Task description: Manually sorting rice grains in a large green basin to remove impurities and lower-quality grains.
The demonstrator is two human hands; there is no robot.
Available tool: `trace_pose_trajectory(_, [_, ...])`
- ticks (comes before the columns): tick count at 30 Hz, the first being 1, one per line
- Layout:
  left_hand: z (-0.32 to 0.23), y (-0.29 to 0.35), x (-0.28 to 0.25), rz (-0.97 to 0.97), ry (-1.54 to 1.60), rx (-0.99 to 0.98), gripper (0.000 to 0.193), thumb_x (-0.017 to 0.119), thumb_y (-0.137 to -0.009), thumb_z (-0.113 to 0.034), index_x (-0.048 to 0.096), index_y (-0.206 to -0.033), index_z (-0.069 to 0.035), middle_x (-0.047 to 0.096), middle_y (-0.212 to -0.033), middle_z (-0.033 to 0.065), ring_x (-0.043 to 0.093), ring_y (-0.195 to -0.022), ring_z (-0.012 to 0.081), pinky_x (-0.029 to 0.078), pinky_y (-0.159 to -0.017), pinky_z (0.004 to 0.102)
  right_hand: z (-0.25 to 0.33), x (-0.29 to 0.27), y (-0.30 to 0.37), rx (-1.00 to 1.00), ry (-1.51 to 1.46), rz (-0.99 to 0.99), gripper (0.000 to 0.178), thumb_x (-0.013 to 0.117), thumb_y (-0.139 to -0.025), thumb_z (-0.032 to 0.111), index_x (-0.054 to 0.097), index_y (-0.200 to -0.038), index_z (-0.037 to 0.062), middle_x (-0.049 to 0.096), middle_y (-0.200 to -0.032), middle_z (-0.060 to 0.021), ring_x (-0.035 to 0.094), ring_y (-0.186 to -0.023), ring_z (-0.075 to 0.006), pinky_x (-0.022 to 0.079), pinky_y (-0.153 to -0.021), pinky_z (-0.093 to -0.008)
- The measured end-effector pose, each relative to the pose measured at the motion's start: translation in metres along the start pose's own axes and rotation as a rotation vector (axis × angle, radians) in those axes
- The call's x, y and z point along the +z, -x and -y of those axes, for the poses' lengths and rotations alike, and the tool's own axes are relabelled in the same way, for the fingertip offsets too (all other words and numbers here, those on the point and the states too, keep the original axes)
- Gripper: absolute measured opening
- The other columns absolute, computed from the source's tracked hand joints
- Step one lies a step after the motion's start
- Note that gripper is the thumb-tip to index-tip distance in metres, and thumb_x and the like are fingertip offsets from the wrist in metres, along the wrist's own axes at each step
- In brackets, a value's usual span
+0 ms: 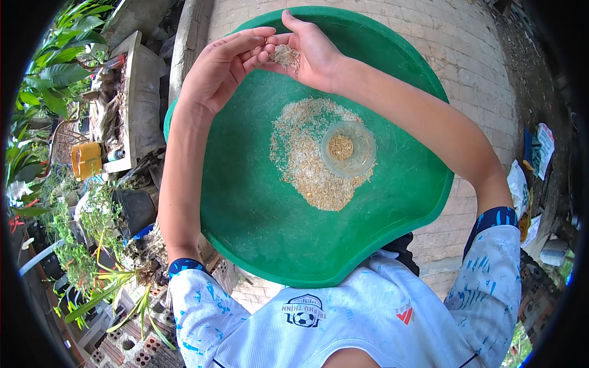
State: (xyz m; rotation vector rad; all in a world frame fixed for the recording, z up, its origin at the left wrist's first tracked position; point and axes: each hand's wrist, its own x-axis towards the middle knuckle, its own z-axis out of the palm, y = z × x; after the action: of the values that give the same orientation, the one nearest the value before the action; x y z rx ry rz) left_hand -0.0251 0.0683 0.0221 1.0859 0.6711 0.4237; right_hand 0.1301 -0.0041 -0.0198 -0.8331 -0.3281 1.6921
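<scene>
Over the far left part of a large green plastic tray (pixel 245 233), my two hands meet. My right hand (pixel 313 56) is cupped with its thumb raised, and a small heap of pale rice grains (pixel 286 56) lies in its palm. My left hand (pixel 228 66) has its fingers bent and pressed together, the tips at the edge of that heap; whether they pinch any grains is too small to tell. On the tray below spreads a loose pile of white and yellowish rice (pixel 307 175). A clear round plastic cup (pixel 368 150), holding some yellowish unhusked grains (pixel 340 148), stands on the pile's right side.
The tray's near rim rests against my body. Pale paving (pixel 472 67) lies beneath and beyond it. To the left are a concrete planter (pixel 144 98), a yellow container (pixel 87 161), a dark pot (pixel 135 210) and leafy plants (pixel 64 80). Bags (pixel 518 187) lie at the right.
</scene>
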Motion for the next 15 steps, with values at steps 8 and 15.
trace_pose_trajectory(8, [-0.004,0.006,-0.003,0.014,0.004,0.012,0.04,0.04,-0.103,-0.018,0.058,-0.122,0.012,0.066,-0.116,0.02,0.066,-0.105,0.0208,0.052,-0.099,0.0294,-0.004,0.0,-0.007,-0.013,-0.054,0.014,0.064,0.025,-0.105,0.051,0.057,-0.098,-0.0037,0.061,-0.087,-0.0092,0.064,-0.08,-0.0155,0.055,-0.094,-0.0407])
trace_pose_trajectory(15, [0.001,0.004,0.005,-0.016,-0.152,0.087,0.029,0.053,-0.096,-0.004,0.061,-0.12,0.009,0.068,-0.113,0.0185,0.068,-0.103,0.0212,0.054,-0.095,0.0288,-0.012,-0.012,-0.02,-0.048,-0.029,0.111,0.062,0.022,-0.106,0.049,0.054,-0.112,-0.0036,0.061,-0.098,-0.012,0.065,-0.089,-0.0199,0.056,-0.096,-0.041])
